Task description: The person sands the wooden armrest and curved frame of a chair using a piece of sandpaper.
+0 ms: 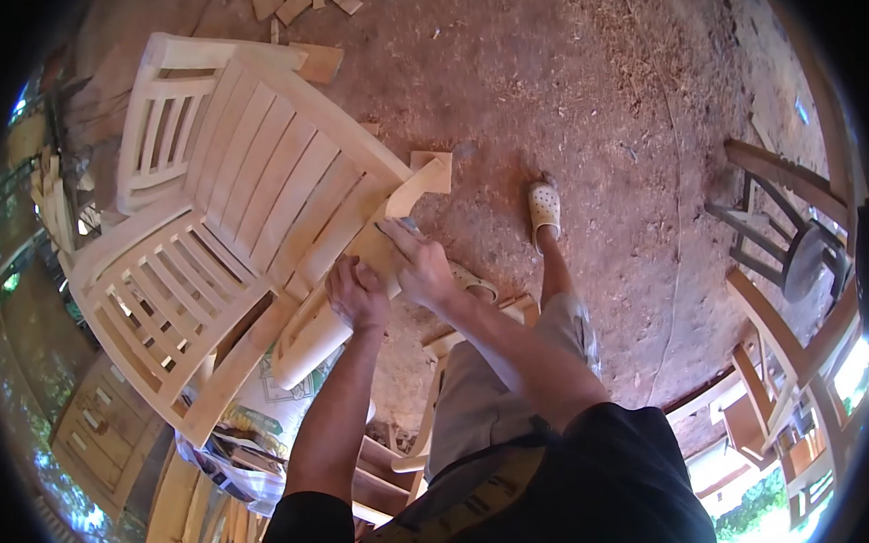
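A pale slatted wooden bench point(287, 171) lies at an angle in front of me, with its slatted side panel point(163, 305) at the left. My left hand point(357, 291) has its fingers curled in beside a pale rounded wooden piece point(308, 348) at the bench's near edge; what lies inside the fingers is hidden. To its right, my right hand point(423, 269) reaches to the bench's corner leg point(418, 184). Its fingers are pressed together, and a small greyish thing shows at their tips, too small to name.
Brown dirt floor point(591, 103) with shavings stretches to the right. Wood offcuts point(296, 6) lie at the top. A dark stool point(803, 259) and wooden frames point(792, 355) stand at the right. Below the bench is a printed plastic sack point(271, 392). My foot wears a light clog point(544, 210).
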`<state>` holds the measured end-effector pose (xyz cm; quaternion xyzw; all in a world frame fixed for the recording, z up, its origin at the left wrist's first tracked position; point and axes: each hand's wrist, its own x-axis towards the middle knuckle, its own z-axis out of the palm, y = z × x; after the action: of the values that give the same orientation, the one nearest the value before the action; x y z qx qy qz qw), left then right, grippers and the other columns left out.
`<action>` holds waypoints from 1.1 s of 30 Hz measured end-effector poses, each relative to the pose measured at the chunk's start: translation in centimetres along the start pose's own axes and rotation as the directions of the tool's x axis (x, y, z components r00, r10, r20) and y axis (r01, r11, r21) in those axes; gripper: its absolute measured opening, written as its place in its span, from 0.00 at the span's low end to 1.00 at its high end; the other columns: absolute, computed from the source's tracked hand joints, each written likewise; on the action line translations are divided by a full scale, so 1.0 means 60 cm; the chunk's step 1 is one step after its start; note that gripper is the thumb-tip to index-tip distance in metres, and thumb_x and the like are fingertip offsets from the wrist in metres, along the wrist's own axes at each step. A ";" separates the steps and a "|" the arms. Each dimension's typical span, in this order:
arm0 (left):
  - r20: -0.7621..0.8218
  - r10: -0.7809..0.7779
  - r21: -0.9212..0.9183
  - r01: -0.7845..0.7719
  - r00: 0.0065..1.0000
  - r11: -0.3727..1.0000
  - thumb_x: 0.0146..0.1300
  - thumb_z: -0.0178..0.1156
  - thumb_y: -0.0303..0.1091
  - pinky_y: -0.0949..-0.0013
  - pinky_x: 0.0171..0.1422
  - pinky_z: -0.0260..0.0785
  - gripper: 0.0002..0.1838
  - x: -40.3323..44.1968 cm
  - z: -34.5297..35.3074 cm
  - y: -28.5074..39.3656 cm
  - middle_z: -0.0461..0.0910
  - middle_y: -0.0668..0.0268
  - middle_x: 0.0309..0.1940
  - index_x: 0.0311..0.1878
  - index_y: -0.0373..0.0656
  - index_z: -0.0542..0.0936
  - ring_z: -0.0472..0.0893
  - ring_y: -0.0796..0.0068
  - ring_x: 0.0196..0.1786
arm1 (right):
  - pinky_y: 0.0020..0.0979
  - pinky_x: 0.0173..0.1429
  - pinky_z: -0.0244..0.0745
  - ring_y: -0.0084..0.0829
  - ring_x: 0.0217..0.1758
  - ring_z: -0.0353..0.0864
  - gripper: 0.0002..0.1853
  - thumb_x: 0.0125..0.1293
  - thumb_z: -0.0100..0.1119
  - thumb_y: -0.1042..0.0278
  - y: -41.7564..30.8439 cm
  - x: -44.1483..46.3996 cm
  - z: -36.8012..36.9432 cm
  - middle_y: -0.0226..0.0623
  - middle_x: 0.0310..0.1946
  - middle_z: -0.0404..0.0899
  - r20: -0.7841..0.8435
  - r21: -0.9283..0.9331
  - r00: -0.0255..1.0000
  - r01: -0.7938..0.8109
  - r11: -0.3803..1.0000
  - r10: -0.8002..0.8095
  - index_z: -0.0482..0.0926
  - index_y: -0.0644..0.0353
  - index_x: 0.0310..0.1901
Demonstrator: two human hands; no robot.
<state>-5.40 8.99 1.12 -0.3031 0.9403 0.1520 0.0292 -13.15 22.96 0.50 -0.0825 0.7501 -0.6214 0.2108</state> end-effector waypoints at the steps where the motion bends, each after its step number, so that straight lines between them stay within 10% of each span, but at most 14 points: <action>1: -0.017 0.020 0.004 -0.020 1.000 1.000 0.72 0.51 0.47 0.42 0.64 0.68 0.20 0.000 0.000 0.000 0.81 0.48 0.50 0.50 0.39 0.80 0.78 0.39 0.57 | 0.45 0.72 0.76 0.55 0.71 0.77 0.21 0.73 0.55 0.77 0.002 -0.013 -0.004 0.57 0.66 0.79 -0.026 -0.052 0.996 0.079 0.996 -0.080 0.77 0.65 0.66; 5: -0.035 0.061 0.002 -0.061 0.998 0.998 0.74 0.50 0.46 0.43 0.66 0.68 0.20 0.003 0.005 0.000 0.82 0.48 0.54 0.52 0.39 0.81 0.77 0.40 0.60 | 0.47 0.70 0.78 0.58 0.69 0.78 0.20 0.75 0.53 0.74 -0.023 -0.103 -0.061 0.60 0.65 0.78 -0.009 -0.005 0.995 0.095 0.996 -0.095 0.78 0.66 0.65; 11: 0.000 0.010 0.016 -0.010 1.000 1.000 0.75 0.49 0.47 0.43 0.66 0.68 0.20 -0.003 0.001 -0.002 0.82 0.49 0.56 0.53 0.40 0.81 0.78 0.41 0.60 | 0.46 0.76 0.73 0.57 0.73 0.75 0.20 0.75 0.54 0.76 0.001 0.029 -0.019 0.59 0.67 0.77 0.144 0.127 0.952 -0.288 0.949 0.270 0.78 0.66 0.66; 17: -0.054 0.070 -0.032 -0.072 0.996 0.997 0.72 0.51 0.48 0.41 0.63 0.68 0.21 0.004 0.007 -0.001 0.81 0.47 0.50 0.48 0.39 0.80 0.78 0.39 0.56 | 0.45 0.72 0.77 0.57 0.69 0.78 0.20 0.76 0.52 0.74 -0.001 -0.102 -0.061 0.57 0.65 0.79 0.041 0.030 0.999 0.030 0.999 -0.031 0.77 0.65 0.67; 23: -0.043 0.043 0.008 -0.042 0.998 0.999 0.74 0.50 0.48 0.42 0.64 0.69 0.21 0.002 0.004 -0.002 0.82 0.50 0.53 0.51 0.40 0.80 0.78 0.40 0.58 | 0.44 0.73 0.76 0.53 0.73 0.76 0.21 0.74 0.56 0.76 -0.001 0.032 -0.026 0.53 0.66 0.80 0.171 0.161 0.932 -0.346 0.924 0.319 0.78 0.64 0.67; 26: -0.051 0.081 -0.019 -0.082 0.995 0.996 0.73 0.50 0.47 0.42 0.64 0.68 0.20 -0.006 0.008 -0.011 0.82 0.49 0.52 0.50 0.39 0.80 0.78 0.40 0.57 | 0.42 0.72 0.77 0.53 0.69 0.79 0.19 0.76 0.54 0.73 0.002 -0.069 -0.047 0.54 0.64 0.80 -0.012 -0.038 0.991 0.129 0.991 -0.130 0.79 0.63 0.65; 33: -0.040 0.035 -0.012 -0.036 0.999 0.999 0.74 0.50 0.50 0.41 0.63 0.68 0.22 -0.004 0.001 0.003 0.82 0.49 0.51 0.50 0.39 0.80 0.77 0.39 0.56 | 0.48 0.77 0.72 0.53 0.74 0.76 0.22 0.74 0.57 0.77 0.004 0.001 -0.034 0.52 0.69 0.78 0.125 0.206 0.955 -0.290 0.934 0.269 0.77 0.62 0.68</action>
<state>-5.32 9.30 1.14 -0.2896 0.9449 0.1523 0.0057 -14.06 24.81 0.56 0.0199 0.6691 -0.6604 0.3404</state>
